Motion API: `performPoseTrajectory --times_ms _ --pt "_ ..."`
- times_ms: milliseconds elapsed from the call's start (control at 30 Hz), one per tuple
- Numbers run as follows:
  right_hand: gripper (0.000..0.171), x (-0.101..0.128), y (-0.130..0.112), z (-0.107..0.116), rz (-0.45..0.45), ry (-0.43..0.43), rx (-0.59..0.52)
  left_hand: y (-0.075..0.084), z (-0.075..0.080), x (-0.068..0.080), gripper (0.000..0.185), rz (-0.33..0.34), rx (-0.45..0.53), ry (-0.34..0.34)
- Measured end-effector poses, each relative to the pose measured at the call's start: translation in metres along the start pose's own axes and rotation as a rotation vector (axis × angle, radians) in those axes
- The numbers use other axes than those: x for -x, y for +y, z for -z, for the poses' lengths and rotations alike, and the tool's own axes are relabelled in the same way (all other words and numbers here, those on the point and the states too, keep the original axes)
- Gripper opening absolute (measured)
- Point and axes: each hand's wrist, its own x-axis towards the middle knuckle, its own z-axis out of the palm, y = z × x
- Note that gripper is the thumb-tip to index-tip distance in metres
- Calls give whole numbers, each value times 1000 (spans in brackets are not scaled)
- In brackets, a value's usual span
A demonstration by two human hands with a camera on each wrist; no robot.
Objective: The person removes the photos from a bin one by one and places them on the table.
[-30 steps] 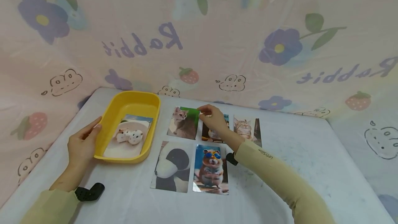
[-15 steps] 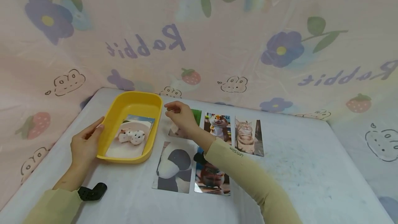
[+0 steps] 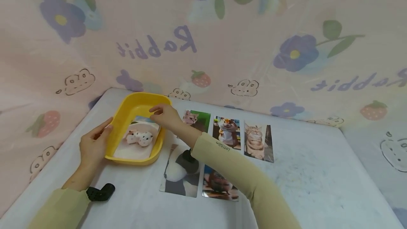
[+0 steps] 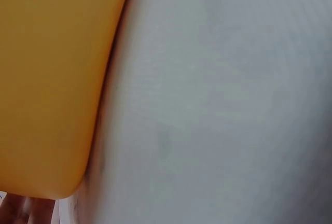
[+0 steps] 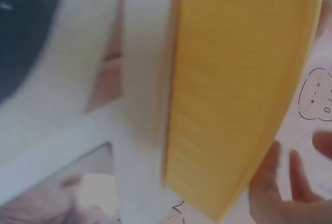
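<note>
In the head view my left hand [image 3: 95,142] holds the left side of a yellow plastic tray [image 3: 109,153], thumb at the rim. Its fingers [image 4: 40,211] show below the tray's edge in the left wrist view. A photo card with two white spotted hamsters [image 3: 139,138] lies in the tray on top of another card, whose blue edge shows. My right hand [image 3: 168,117] reaches over the tray's right rim. Thumb and fingers are apart above the hamster card's far corner, with nothing visible between them.
Right of the tray, several photo cards lie in two rows on the white table: a grey cat [image 3: 202,119], a standing hamster [image 3: 227,131], a striped cat [image 3: 258,142], a black-and-white toy [image 3: 181,181] and a partly hidden hamster [image 3: 219,186]. A printed curtain [image 3: 222,59] hangs behind.
My right hand has moved left from beside the grey cat card, across that card, to above the tray. The left hand keeps its hold, and the whole view has shifted slightly.
</note>
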Motion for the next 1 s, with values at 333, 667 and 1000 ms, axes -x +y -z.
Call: performPoseTrajectory --times_ms 333,667,1000 --pt "37 -20 -17 -12 -88 -198 207 1 0 1 39 -16 4 6" --pt "33 -23 -21 -21 -125 -234 306 0 -1 1 38 -38 16 9" --pt "31 -28 -16 -25 -132 -241 313 -1 2 2 37 -33 8 10"
